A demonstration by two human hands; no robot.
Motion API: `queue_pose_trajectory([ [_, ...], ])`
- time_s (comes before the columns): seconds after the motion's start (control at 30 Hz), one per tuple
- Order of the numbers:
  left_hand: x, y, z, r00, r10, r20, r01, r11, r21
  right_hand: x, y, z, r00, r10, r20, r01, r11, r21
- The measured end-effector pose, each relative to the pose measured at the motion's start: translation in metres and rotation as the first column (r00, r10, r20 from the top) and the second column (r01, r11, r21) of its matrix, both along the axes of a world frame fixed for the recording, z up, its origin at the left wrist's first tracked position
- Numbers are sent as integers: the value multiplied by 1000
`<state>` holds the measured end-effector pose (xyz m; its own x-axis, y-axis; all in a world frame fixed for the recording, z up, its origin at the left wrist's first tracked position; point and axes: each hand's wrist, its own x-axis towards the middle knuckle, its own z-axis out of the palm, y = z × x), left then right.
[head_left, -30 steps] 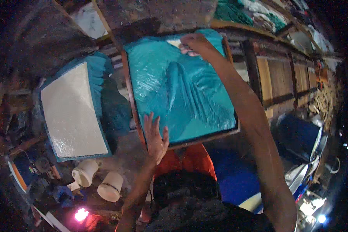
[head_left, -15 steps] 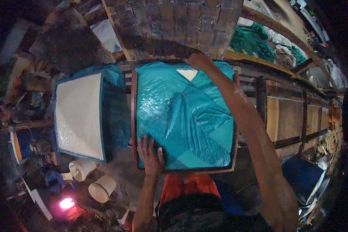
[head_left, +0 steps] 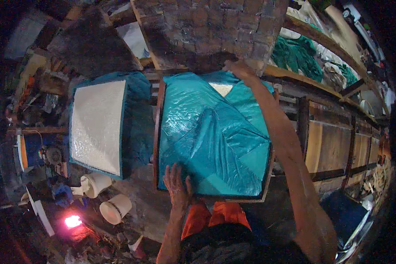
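A wet teal cloth (head_left: 193, 145) lies folded and wrinkled across a square wooden frame (head_left: 158, 132). Through a small gap between its folds at the far side, a white mass (head_left: 221, 89) shows. My left hand (head_left: 177, 187) rests on the cloth's near left corner with its fingers stretched out. Reaching over the right side, my right hand (head_left: 242, 70) is at the far edge of the cloth, its fingers curled there and partly blurred in shadow.
To the left stands a white slab (head_left: 99, 125) bordered with teal cloth. Two white buckets (head_left: 115, 209) and a glowing pinkish light (head_left: 73, 221) are at lower left. A dark board of small blocks (head_left: 215, 33) rises beyond the frame. Wooden panels (head_left: 330, 136) line the right.
My view has shifted a little, so the scene sits further right. My right hand has moved slightly rightward along the far edge. My left hand stays near the same corner.
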<state>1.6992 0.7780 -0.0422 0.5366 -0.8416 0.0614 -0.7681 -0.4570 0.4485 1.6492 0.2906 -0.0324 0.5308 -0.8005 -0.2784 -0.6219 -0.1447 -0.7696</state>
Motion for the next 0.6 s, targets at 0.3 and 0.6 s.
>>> queue_pose_trajectory([
  [0.3,6,1,24,999,36,-5,-37,998,-42,-177,266,34,699,712,-57,-715,698,-40],
  [0.6,72,-104,-14,999,-30,23,36,933,-359,-142,297,-1,951,175,-254,-273,862,-427],
])
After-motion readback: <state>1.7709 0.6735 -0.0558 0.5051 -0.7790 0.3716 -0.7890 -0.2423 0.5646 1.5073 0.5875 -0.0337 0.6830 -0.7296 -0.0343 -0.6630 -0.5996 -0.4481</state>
